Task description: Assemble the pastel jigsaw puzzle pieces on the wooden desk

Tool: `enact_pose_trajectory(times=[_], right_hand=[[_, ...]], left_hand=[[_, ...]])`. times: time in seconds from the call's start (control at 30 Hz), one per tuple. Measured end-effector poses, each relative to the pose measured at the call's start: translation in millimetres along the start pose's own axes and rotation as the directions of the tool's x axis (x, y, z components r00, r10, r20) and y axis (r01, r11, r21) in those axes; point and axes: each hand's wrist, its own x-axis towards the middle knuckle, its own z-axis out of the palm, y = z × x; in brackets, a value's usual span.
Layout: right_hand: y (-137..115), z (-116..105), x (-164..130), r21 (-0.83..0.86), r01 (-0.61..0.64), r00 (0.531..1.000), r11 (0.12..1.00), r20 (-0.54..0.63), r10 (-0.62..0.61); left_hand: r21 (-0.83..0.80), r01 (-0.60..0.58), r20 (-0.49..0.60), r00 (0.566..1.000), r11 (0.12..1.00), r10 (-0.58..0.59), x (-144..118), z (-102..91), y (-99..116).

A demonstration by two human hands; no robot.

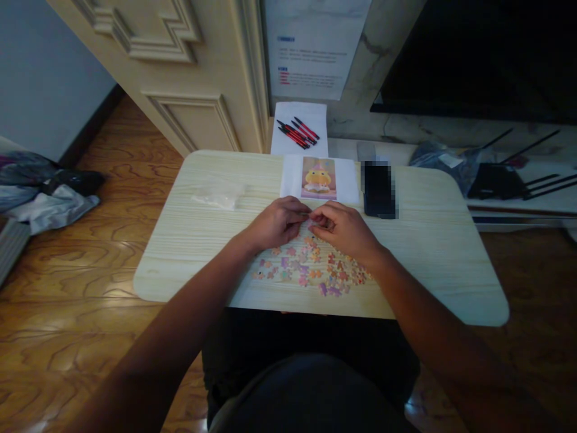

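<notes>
My left hand (280, 221) and my right hand (345, 227) meet at the middle of the small table, fingertips almost touching. Between them a pale pink jigsaw piece (310, 223) shows, pinched by the fingers of both hands; its outline is partly covered. Loose jigsaw pieces (303, 270) in pink, purple, orange and cream lie scattered below my hands, some hidden under my right wrist. Just beyond my fingers rests a white sheet with a printed picture (318, 178) of a yellow cartoon figure.
A clear plastic bag (219, 195) lies on the table (175, 264) at left. To the right of the sheet is a dark phone (379, 189), partly pixelated. Behind, several red and black pens (300, 132) lie on white paper. A black router (496, 180) stands at right.
</notes>
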Motion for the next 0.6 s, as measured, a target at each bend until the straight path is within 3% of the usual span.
enact_pose_trajectory(times=[0.23,0.6], right_hand=[[-4.4,0.2,-0.3,-0.128,-0.017,0.997,0.992,0.067,0.025],[-3.3,2.6,-0.9,-0.108,-0.027,0.998,0.994,0.047,0.032]], left_hand=[[-0.033,0.026,0.001,1.000,0.999,-0.026,-1.8,-0.4,-3.1],[-0.187,0.113,0.023,0.994,0.976,-0.111,-4.2,-9.0,-6.3]])
